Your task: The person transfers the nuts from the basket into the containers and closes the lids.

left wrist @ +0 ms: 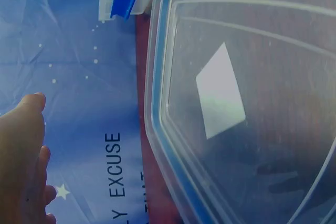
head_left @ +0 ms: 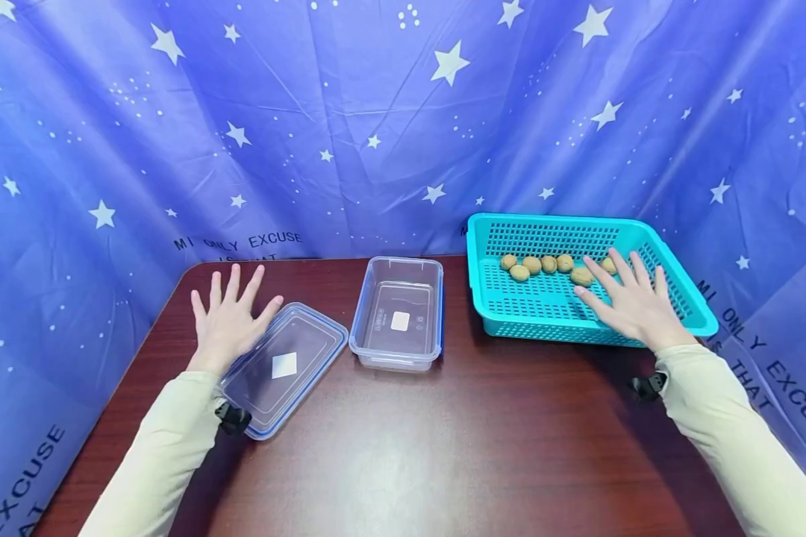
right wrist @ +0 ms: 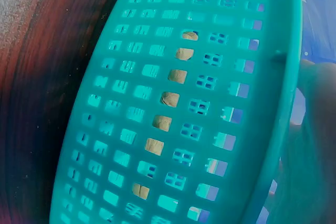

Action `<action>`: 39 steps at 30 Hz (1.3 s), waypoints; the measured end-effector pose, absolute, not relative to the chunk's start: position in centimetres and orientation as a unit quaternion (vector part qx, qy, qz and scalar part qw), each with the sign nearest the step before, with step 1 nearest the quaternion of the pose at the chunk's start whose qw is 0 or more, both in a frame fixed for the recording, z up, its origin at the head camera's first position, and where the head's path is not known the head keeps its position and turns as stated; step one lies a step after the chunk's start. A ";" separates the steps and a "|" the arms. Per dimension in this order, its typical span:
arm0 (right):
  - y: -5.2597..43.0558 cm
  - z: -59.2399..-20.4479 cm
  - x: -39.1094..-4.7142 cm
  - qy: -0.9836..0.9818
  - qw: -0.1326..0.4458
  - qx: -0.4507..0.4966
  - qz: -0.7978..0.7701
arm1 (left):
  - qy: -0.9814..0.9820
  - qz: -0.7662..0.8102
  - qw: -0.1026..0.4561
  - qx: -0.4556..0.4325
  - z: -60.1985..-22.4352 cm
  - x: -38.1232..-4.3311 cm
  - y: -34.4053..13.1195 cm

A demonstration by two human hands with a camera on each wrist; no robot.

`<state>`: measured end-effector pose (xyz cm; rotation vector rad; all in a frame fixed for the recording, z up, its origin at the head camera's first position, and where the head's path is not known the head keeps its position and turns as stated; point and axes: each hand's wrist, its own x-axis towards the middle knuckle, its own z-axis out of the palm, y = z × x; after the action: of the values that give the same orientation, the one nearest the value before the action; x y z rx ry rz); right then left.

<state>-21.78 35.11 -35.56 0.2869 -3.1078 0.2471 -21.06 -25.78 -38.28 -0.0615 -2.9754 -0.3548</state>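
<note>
My left hand (head_left: pixel 228 324), fingers spread and straight, is over the far left edge of a clear lid (head_left: pixel 255 388) with a blue seal and a white label. In the left wrist view the lid (left wrist: pixel 273 103) fills the right side, with the hand (left wrist: pixel 21 156) at the left edge. My right hand (head_left: pixel 634 306) spreads its straight fingers over the near right side of a turquoise basket (head_left: pixel 530 328). Several walnuts (head_left: pixel 530 265) lie in the basket, partly hidden by those fingers. Through the basket's holes the right wrist view shows walnuts (right wrist: pixel 169 99). Both hands hold nothing.
Between lid and basket stands a clear plastic container (head_left: pixel 396 358), without a lid on it, with a white label inside. The brown wooden table (head_left: pixel 470 447) ends at a blue star-patterned curtain (head_left: pixel 376 112) behind and at the sides.
</note>
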 end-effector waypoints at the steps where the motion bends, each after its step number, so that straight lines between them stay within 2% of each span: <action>1: 35.1 -35.5 -21.8 -0.992 0.006 0.094 0.080 | -0.990 -0.119 0.073 -0.022 -38.4 -21.1 -25.6; 12: 34.6 -33.8 -22.8 -0.979 0.020 0.148 0.140 | -0.983 -0.147 0.071 -0.084 -39.9 -21.4 -21.5; 23: 34.0 -31.3 -24.0 -0.965 0.038 0.179 0.190 | -0.969 -0.172 0.028 -0.178 -41.7 -22.3 -16.4; 31: 33.4 -30.6 -24.8 -0.966 0.036 0.183 0.181 | -0.941 -0.241 -0.018 -0.237 -42.5 -22.1 -14.8; 39: 33.0 -29.9 -25.9 -0.969 0.022 0.187 0.158 | -0.916 -0.306 -0.060 -0.252 -42.9 -21.4 -13.5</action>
<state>-25.85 32.96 -29.89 0.5791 -3.0036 0.4907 -21.39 -13.52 -42.95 -0.8245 -2.9922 -0.9999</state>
